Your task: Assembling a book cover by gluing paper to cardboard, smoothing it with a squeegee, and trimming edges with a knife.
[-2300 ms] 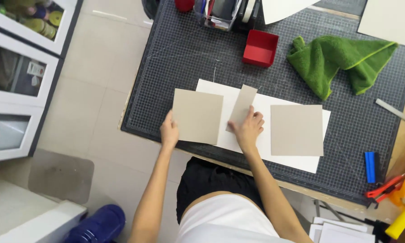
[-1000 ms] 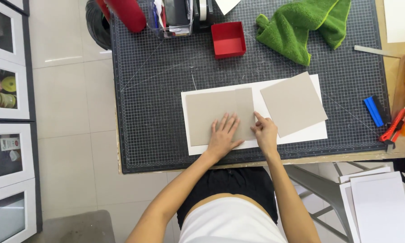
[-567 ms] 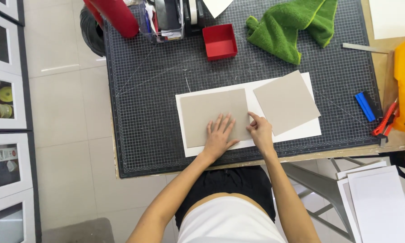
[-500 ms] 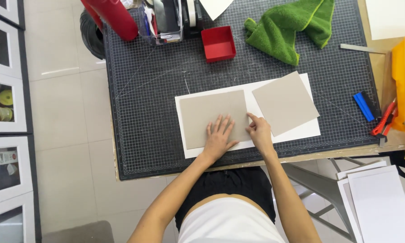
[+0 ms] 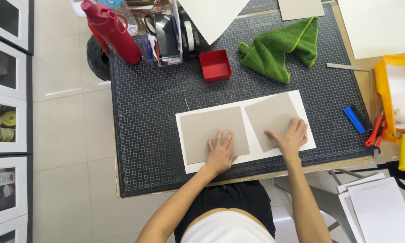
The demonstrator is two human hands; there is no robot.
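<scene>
In the head view, two square grey cardboard panels are seen lying flat on a white rectangular paper sheet (image 5: 184, 123), which is spread on a dark gridded cutting mat (image 5: 144, 117) covering the bench. The left grey panel (image 5: 207, 128) is set roughly square to the sheet's edges, and the left hand (image 5: 220, 150) is laid flat on its near right corner, fingers spread, nothing being held in its grip. The right grey panel (image 5: 270, 114) is seen slightly rotated, apart from the first by a narrow gap, and the right hand (image 5: 290, 137) is pressed open on its near edge, its grip likewise wide and empty.

As far as can be judged, both panels are already placed on the sheet, with the left one appearing settled; the tilt of the right one suggests that its alignment is not yet finished. White margins of the sheet are left bare around the panels.

Further back on the mat, a small red open box (image 5: 215, 65), a crumpled green cloth (image 5: 279, 49) and a red bottle (image 5: 110, 29) are seen, and a blue marker (image 5: 354, 119) is found at the right edge.
</scene>
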